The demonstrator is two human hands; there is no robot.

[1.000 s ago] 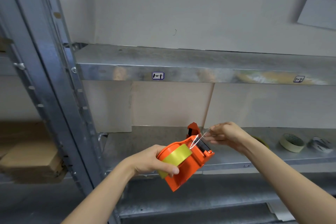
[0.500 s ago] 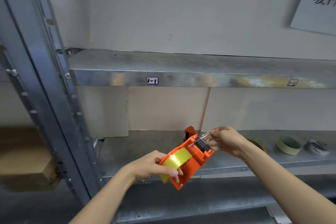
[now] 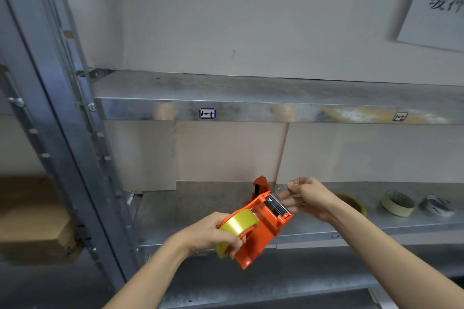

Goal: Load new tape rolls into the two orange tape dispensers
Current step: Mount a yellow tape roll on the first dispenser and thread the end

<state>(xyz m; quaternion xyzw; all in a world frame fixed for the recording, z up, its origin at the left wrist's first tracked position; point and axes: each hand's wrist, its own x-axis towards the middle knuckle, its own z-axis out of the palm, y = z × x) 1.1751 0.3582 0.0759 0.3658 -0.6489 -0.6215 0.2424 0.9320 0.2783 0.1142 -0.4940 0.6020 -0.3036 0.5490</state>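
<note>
**Both hands grip one orange dispenser in front of the lower shelf**

Head view: the left hand [image 3: 211,232] is wrapped around the rear of the dispenser [image 3: 266,231], its fingers curled over the yellow tape roll [image 3: 238,222] seated inside and hiding the near side of the roll. The right hand [image 3: 310,197] pinches the tape end [image 3: 280,189] between thumb and fingertips, just beyond the dispenser's black toothed front. That strip is nearly see-through and hard to trace.

The dispenser is held tilted, front end up and to the right, off the lower shelf [image 3: 190,208].

A second dispenser [image 3: 261,182] stands on the shelf behind it, with only its orange top showing.

To the right on the shelf lie three rolls: a yellow-rimmed roll [image 3: 357,204] partly covered by the right wrist, a cream roll [image 3: 398,204], and a blurred pale roll [image 3: 438,206].

On the upper shelf [image 3: 276,110] a small label [image 3: 207,113] cannot be read. A paper sheet [image 3: 439,5] at top right is cut off by the frame edge. Brown boxes [image 3: 32,221] at far left are out of focus.
</note>
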